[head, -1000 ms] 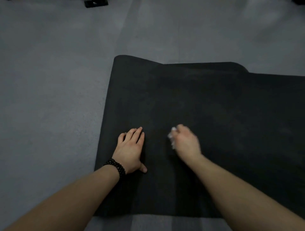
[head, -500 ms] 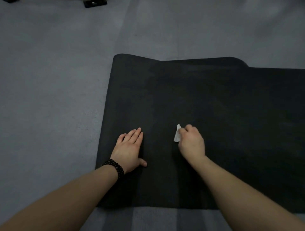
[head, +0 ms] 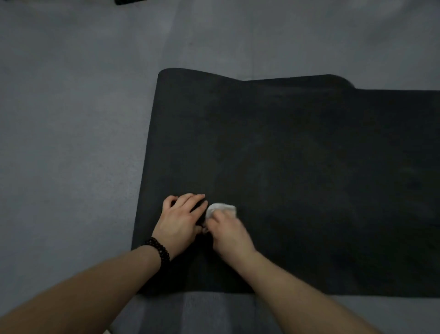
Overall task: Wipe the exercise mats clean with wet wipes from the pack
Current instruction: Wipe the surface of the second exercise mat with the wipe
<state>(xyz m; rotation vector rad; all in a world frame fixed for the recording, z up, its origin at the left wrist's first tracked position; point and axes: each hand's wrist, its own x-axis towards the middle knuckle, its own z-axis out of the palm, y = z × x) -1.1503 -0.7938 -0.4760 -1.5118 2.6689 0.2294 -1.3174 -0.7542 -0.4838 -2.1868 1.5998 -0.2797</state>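
A black exercise mat [head: 297,167] lies flat on the grey floor and fills the middle and right of the view. My left hand [head: 179,220], with a black bead bracelet at the wrist, rests palm down on the mat near its left edge, fingers straight. My right hand [head: 229,234] holds a crumpled white wet wipe [head: 220,208] against the mat, right beside the left hand's fingertips. The wipe pack is not in view.
Grey floor [head: 71,143] surrounds the mat on the left, far side and near side. A second black mat edge [head: 340,78] sticks out from under the far edge. A dark object [head: 128,2] sits at the top edge of the view.
My right hand has slid left with the wipe until it sits next to my left hand. The left hand has stayed in place on the mat.
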